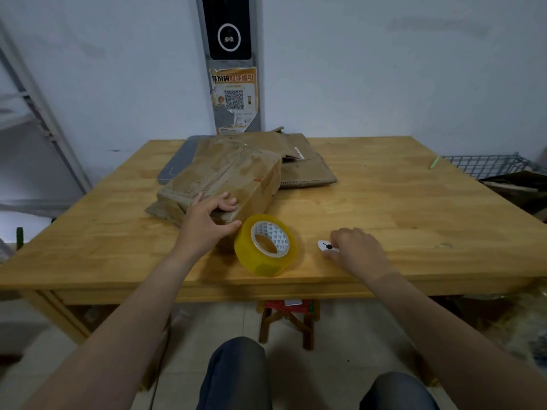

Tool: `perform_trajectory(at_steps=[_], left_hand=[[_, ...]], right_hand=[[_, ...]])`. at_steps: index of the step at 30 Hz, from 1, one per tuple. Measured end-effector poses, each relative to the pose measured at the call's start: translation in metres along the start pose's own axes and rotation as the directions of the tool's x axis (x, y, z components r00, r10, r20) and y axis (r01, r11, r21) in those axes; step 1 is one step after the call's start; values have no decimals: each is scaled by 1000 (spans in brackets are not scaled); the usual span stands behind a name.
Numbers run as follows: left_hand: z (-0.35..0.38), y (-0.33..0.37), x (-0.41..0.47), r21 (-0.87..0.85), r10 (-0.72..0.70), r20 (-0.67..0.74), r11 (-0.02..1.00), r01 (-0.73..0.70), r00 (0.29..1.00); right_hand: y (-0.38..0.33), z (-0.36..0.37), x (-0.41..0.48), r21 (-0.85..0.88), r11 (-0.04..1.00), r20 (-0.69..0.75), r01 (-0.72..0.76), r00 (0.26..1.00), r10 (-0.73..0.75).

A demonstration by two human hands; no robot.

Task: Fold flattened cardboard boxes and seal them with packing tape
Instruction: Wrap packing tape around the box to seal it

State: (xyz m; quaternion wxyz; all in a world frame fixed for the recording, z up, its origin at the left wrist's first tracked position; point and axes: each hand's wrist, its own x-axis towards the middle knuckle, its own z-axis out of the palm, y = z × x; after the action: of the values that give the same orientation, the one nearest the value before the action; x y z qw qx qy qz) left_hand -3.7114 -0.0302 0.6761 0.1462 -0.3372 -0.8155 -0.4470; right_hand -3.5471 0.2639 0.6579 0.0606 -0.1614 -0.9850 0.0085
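Head view, nearest first: the person's knees, then a red-topped stool (288,318) under the near edge of the wooden table (414,202). Just past that edge a roll of yellow tape (266,245) lies tilted, leaning toward the box. To its right, the right hand (359,250) rests on the tabletop, its fingers curled down and pinching a small white cutter (324,246) with a black knob. The left hand (211,216) reaches a little further, fingers hooked over the near top corner of the box (236,176) and thumb along its near face, gripping it. That box is already folded into shape, and strips of tape shine along its top. Behind it, touching, lies a pile of flat cardboard (305,170).

This looks like the close of one box, probably the tape being cut or the tool set down. Next, the finished box likely needs pushing aside, and a flat sheet drawn forward from the pile.
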Motion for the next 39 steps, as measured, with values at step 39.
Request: perform_trajectory(at_steps=[39], left_hand=[[8,38,11,83,-709,35,705,705,705]], right_hand=[[-132,-70,250,490,857,6,161,982,-189]])
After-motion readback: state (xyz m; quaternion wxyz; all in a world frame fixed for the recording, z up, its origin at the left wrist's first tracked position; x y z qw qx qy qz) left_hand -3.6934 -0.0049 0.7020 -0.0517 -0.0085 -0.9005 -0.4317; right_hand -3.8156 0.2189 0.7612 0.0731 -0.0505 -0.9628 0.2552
